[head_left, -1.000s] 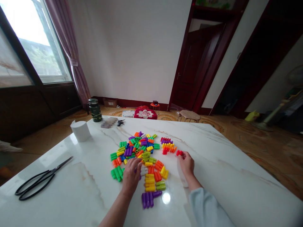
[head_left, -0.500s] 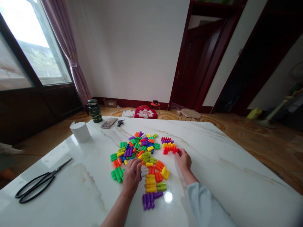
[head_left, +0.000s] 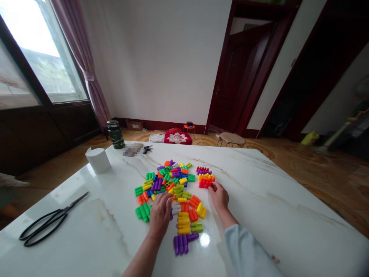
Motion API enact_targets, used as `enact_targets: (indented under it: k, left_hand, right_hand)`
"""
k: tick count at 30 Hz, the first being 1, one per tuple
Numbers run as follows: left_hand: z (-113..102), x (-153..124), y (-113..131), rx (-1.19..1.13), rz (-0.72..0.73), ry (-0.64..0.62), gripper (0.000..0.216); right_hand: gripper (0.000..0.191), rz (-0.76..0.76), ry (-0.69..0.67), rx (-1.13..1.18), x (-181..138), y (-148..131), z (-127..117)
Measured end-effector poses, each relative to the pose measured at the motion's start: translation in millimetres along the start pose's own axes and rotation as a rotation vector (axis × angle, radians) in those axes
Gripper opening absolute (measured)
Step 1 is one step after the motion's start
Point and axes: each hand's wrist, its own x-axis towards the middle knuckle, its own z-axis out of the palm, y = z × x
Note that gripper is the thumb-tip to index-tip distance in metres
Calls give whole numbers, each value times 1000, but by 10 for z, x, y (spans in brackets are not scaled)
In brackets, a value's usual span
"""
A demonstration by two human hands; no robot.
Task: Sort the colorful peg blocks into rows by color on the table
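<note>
My right hand pinches the right end of a red toy block row. That row lies close in front of an orange and yellow row, with purple and dark red rows behind it. My left hand rests at the near side of a loose pile of colourful plastic building blocks, its fingers loosely bent and the thumb apart. Beside its thumb lies a white block. Green blocks sit to its left, and a purple block lies nearest me. The left fingertips are partly hidden.
All this lies on a white marbled table. Black-handled scissors lie at left. Toward the far left edge stand a white paper roll and a camouflage flask. A pixelated flat object and keys lie nearby.
My right hand has moved a little to the left, and the red row has shifted left with it, now sitting under the other rows. My left hand has stayed almost still.
</note>
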Motion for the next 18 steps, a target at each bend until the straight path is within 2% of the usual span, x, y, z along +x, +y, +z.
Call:
enact_targets:
  k: [7, 11, 15, 18]
  left_hand:
    - [18, 12, -16, 31, 11, 17, 21]
    - [43, 22, -33, 53, 30, 69, 18]
    - [60, 14, -19, 81, 10, 47, 17]
    - [68, -1, -2, 121, -4, -42, 37]
  right_hand:
    - [26, -47, 50, 99, -16, 49, 15]
    - [19, -70, 123, 153, -202, 89, -13]
    - [12, -162, 4, 104, -476, -11, -47]
    - [12, -253, -52, 20, -605, -128, -70]
